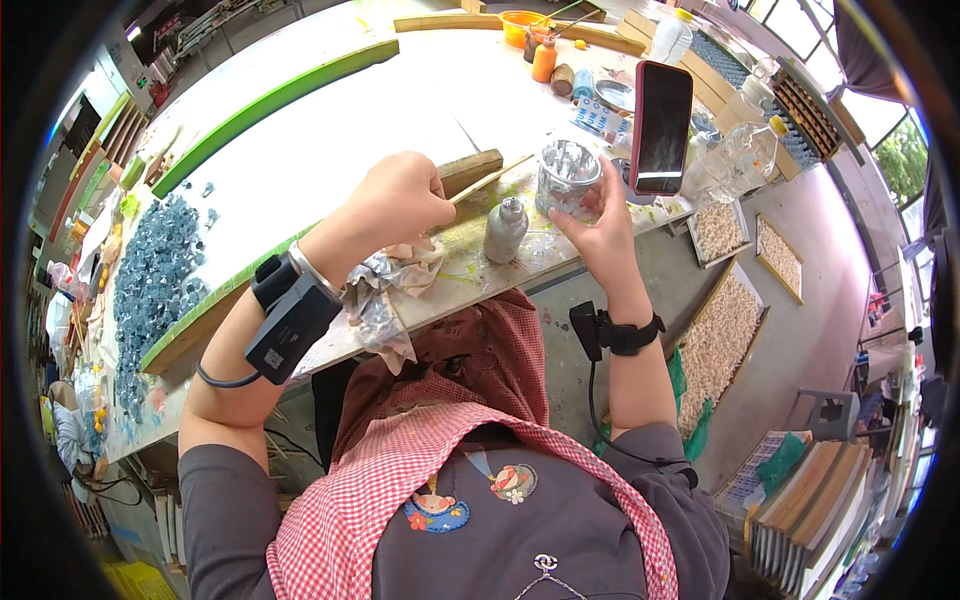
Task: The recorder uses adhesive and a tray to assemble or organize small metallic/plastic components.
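Note:
My left hand (400, 205) is closed with its back toward me, gripping the near end of a thin wooden stick (492, 178). The stick's far end points toward a clear cup (566, 178) smeared inside with silver-grey paint. Fingers and thumb of my right hand (600, 212) wrap the cup's right side, at the table edge. Between both hands stands a small grey paint-coated bottle (507, 232). A wooden block (472, 172) lies just beyond my left hand. Below that hand, a paint-stained rag (392, 285) hangs over the edge.
Many small blue-grey pieces (160, 290) are heaped on the left of the white table (330, 130), beside a green-edged strip (270, 115). A phone (662, 128) stands upright near my right hand. Beyond are an orange bottle (544, 62), an orange bowl (520, 25) and clear jugs (750, 150).

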